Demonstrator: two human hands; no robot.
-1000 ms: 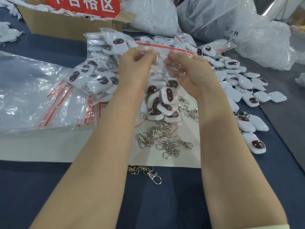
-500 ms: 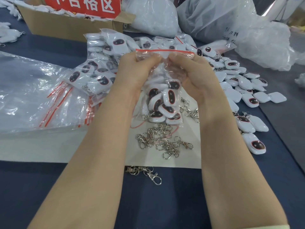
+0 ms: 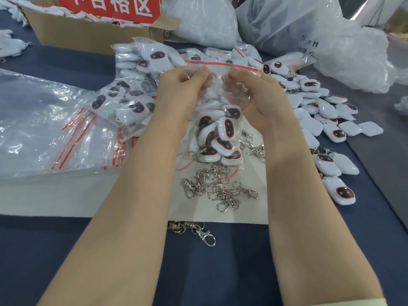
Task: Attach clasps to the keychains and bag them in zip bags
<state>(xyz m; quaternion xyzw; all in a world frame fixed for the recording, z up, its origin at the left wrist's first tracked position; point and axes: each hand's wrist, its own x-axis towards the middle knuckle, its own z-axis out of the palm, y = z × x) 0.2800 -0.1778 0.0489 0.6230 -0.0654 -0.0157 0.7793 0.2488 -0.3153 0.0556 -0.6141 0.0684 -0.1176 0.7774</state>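
Both hands hold up one clear zip bag (image 3: 217, 100) with a red seal strip along its top. My left hand (image 3: 181, 89) pinches the strip's left part, my right hand (image 3: 249, 93) the right part, thumbs close together at the middle. Several white keychains with dark oval faces (image 3: 220, 140) hang in the bag's bottom. Loose silver clasps (image 3: 218, 186) lie on the white sheet (image 3: 66, 195) just below the bag. More loose keychains (image 3: 326, 120) spread out to the right.
Filled zip bags (image 3: 132, 89) are piled behind my left hand. A stack of empty zip bags (image 3: 44, 120) lies at left. At the back stand a cardboard box with a red sign (image 3: 88, 34) and large plastic sacks (image 3: 298, 25). One clasp (image 3: 198, 231) lies on the blue tabletop.
The bag has dropped slightly and my fingers have slid along the red seal strip, thumbs coming closer together at the middle. Everything on the table stays put.
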